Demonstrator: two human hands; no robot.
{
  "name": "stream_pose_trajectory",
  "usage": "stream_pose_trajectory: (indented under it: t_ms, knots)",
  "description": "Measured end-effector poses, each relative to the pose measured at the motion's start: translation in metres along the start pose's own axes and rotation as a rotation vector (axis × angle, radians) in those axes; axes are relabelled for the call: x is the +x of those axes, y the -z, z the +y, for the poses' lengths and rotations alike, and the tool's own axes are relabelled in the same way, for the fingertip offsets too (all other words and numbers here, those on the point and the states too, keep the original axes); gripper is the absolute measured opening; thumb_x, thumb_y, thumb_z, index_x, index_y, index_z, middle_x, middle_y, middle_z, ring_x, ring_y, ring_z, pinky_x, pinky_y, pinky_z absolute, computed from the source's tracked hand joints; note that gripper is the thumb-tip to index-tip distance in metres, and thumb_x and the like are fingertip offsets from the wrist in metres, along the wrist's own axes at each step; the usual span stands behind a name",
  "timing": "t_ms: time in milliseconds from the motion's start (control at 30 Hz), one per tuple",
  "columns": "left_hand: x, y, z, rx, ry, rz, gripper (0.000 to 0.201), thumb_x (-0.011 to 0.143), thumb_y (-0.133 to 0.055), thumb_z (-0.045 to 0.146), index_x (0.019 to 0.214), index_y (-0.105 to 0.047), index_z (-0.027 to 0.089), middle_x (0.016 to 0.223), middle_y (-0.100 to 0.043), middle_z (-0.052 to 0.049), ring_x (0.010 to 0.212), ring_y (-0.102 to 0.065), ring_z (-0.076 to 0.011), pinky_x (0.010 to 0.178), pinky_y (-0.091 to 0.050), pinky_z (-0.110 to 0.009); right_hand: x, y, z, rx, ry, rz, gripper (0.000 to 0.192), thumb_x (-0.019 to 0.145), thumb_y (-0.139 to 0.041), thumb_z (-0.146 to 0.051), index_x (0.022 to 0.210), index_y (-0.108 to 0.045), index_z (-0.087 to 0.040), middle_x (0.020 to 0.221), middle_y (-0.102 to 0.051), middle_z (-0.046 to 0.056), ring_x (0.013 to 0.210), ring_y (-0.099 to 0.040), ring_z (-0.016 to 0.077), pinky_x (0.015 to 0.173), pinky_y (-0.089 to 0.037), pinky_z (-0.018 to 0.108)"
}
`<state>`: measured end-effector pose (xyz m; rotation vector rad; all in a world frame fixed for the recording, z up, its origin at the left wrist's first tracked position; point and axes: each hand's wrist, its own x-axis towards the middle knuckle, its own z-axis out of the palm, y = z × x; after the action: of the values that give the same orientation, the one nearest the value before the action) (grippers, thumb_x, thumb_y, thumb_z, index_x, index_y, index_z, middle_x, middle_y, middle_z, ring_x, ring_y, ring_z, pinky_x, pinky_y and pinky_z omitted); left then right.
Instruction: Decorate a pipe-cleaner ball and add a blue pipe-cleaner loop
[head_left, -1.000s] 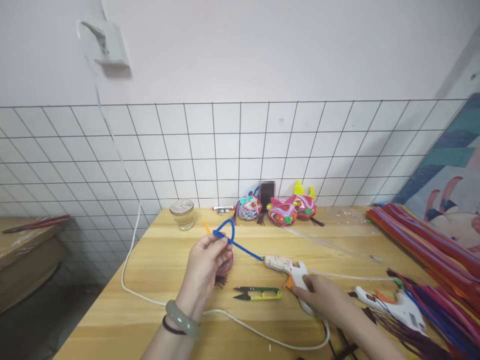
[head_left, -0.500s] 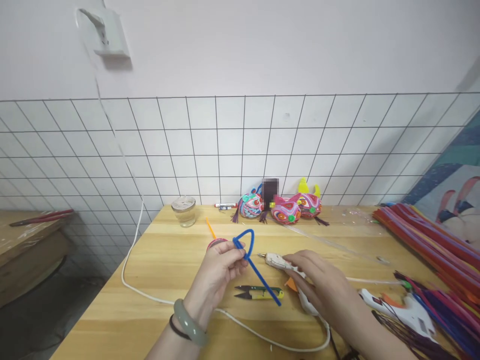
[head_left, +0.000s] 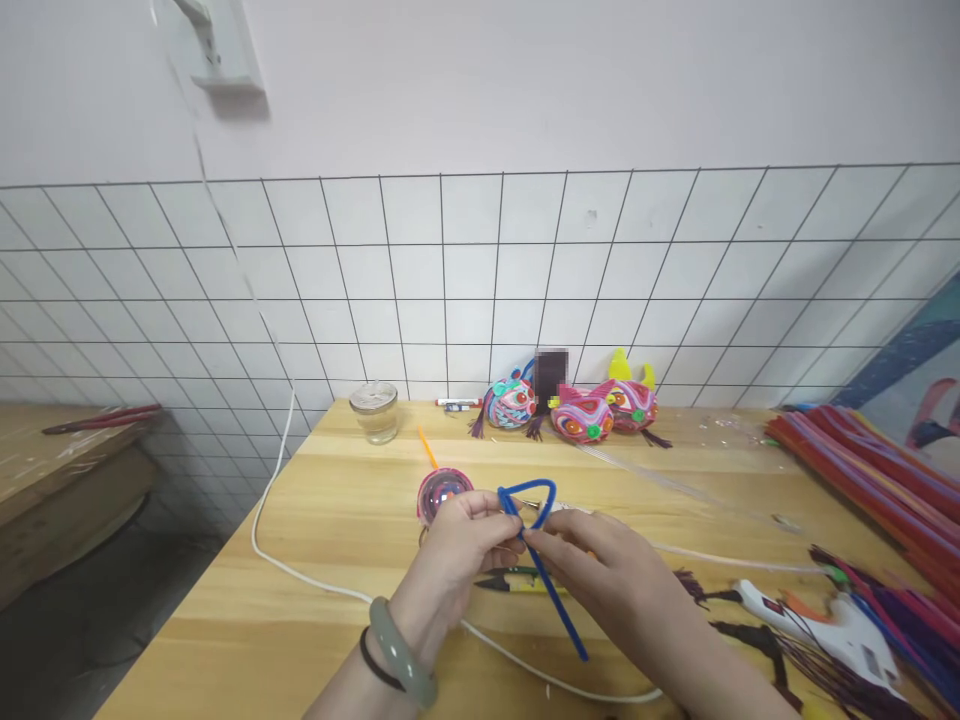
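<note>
Blue fuzzy pipe cleaner [head_left: 534,520], looped, pinched by left hand [head_left: 459,555] and right hand [head_left: 600,570]; snips [head_left: 517,581] partly hidden beneath; round coiled disc [head_left: 442,493] beside.

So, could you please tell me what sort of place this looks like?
Probably a home craft corner: a wooden table against a tiled wall, with a heap of pipe cleaners, a glue gun and finished ornaments. Both hands pinch a blue pipe cleaner.
</note>
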<state>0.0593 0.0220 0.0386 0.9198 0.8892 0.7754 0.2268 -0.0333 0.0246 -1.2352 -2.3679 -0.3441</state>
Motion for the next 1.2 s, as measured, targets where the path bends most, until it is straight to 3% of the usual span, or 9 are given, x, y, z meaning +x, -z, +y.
stream_pose_trajectory:
  t_ms: [400,800,1200]
  knots:
    - [0.000,0.000,-0.001,-0.019,0.004,-0.051,0.014,0.058,-0.070,0.022,0.068,-0.067,0.012,0.060,-0.064,-0.004,0.054,-0.058,-0.0116,0.056,-0.045,-0.023,0.003,0.006,-0.001,0.048,0.008,0.092,0.020,0.087,-0.046,-0.021,0.102,-0.059,-0.021,0.080,-0.065,0.006,0.068,-0.058,0.0144,0.060,-0.043,0.025]
    - [-0.002,-0.001,0.001,-0.037,-0.026,-0.063,0.017,0.056,-0.073,0.022,0.069,-0.069,0.012,0.063,-0.066,-0.005,0.056,-0.059,-0.0114,0.057,-0.046,-0.022,0.004,0.012,-0.004,0.138,0.005,0.088,0.026,0.091,-0.036,-0.020,0.107,-0.057,-0.019,0.081,-0.066,0.009,0.072,-0.059,0.0162,0.062,-0.045,0.027]
    - [-0.001,-0.003,-0.002,0.096,-0.111,-0.051,0.010,0.059,-0.068,0.018,0.067,-0.069,0.012,0.054,-0.062,-0.001,0.048,-0.053,-0.0084,0.050,-0.043,-0.019,0.008,0.011,-0.006,0.225,-0.070,0.090,0.022,0.091,-0.040,-0.022,0.091,-0.061,-0.020,0.078,-0.066,0.007,0.066,-0.059,0.0150,0.058,-0.044,0.025]
